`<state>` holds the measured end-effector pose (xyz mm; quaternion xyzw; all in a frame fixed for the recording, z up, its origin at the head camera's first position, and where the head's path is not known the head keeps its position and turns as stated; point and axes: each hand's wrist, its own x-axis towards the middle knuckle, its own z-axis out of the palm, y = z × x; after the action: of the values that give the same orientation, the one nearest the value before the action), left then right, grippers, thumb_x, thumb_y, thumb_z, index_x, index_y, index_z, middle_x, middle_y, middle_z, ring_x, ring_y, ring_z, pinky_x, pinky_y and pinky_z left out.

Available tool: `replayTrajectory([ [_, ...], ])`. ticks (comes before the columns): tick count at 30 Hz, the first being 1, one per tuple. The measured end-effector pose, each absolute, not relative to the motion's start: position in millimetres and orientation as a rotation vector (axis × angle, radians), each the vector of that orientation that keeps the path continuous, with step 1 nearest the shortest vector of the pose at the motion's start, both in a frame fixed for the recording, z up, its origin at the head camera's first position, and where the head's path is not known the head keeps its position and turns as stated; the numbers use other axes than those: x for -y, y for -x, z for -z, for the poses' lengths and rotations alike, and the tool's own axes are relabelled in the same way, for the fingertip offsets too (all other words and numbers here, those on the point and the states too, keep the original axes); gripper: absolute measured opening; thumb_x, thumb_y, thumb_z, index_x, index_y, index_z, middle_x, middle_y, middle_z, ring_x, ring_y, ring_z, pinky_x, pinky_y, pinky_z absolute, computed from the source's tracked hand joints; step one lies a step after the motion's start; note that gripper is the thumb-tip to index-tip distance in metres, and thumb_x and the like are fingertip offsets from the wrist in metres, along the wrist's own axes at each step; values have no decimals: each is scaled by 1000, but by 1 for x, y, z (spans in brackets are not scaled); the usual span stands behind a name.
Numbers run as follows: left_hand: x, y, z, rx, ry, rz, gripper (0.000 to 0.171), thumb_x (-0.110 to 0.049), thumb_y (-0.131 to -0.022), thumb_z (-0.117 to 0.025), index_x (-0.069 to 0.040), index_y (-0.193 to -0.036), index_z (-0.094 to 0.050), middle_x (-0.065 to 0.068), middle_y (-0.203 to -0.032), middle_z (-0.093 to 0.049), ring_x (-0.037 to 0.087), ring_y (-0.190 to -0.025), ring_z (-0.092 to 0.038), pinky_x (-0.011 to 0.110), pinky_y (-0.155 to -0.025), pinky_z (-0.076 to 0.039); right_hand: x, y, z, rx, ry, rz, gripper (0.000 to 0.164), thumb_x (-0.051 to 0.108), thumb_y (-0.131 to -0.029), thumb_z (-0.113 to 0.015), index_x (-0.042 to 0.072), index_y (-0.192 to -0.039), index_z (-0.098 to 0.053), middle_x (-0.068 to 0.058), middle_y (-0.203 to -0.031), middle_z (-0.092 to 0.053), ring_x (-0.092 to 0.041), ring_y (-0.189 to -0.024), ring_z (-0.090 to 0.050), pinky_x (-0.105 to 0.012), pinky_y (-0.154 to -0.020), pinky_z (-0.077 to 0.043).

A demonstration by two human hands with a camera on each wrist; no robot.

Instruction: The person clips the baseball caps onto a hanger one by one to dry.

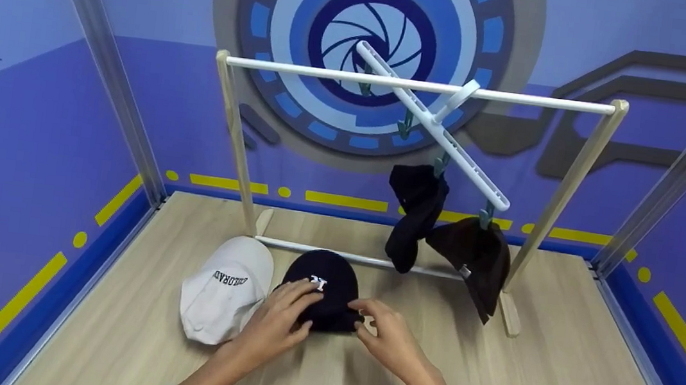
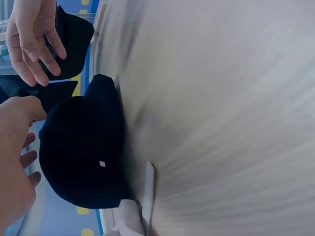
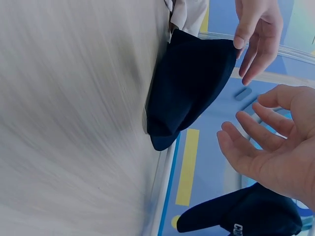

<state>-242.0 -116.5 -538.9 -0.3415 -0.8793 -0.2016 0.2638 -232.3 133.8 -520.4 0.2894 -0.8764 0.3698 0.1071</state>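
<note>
A black baseball cap [image 1: 340, 282] with a small white emblem lies on the table between the two hands. My left hand [image 1: 278, 322] is over its left side, fingers loosely bent and fingertips at the crown near the emblem. At the cap's right edge is my right hand [image 1: 389, 338], its fingers loosely bent and apart. In the right wrist view, the left fingertips meet the top of the black cap [image 3: 192, 83], while the right hand [image 3: 275, 137] stands off from it with nothing in its fingers. A white cap [image 1: 221, 295] with dark lettering lies just left.
Behind the caps stands a rack [image 1: 279, 68] with wooden posts and a white bar. A white hanger [image 1: 457, 154] hooks over the bar at a slant, with green clips [image 1: 405, 125]. A black cap [image 1: 412, 216] and a dark brown cap [image 1: 480, 260] hang from it.
</note>
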Motion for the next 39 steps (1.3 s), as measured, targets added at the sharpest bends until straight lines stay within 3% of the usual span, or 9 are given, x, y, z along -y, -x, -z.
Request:
replayTrajectory([
  [5,124,239,544,2427,900,413,60,-30,-77,-77,-15,-131,-55,8,-140,-47,30,-130,-43,49,-105,-35,-131,232,525,2607,-841,-1069,29,13,-89,-65,11,-117,-63,0,-115,-64,-21,-99,-63,-34,-80,-53],
  [13,133,238,551,2522,856,324,74,-30,-70,-83,-17,-135,-50,6,-145,-42,28,-135,-35,47,-109,-30,-122,237,532,2592,-892,-1015,33,6,-84,-69,10,-116,-62,-4,-119,-62,-22,-111,-58,-39,-90,-50],
  [19,136,240,556,2534,831,308,75,-30,-70,-83,-16,-135,-50,7,-144,-43,28,-135,-35,46,-110,-30,-117,238,536,2623,-896,-986,37,7,-83,-70,10,-118,-61,-10,-129,-56,-28,-120,-52,-44,-95,-46],
  [27,136,243,561,2505,802,366,66,-36,-78,-76,-14,-135,-51,8,-142,-45,28,-133,-39,46,-108,-32,-111,242,543,2667,-865,-951,45,10,-83,-70,12,-126,-57,-11,-136,-50,-31,-125,-47,-46,-96,-45],
  [39,135,251,565,2496,787,363,70,-25,-76,-79,-12,-137,-48,8,-142,-45,26,-129,-44,41,-105,-38,-98,250,554,2610,-884,-685,64,10,-78,-74,9,-137,-47,-15,-140,-44,-34,-131,-39,-49,-104,-37],
])
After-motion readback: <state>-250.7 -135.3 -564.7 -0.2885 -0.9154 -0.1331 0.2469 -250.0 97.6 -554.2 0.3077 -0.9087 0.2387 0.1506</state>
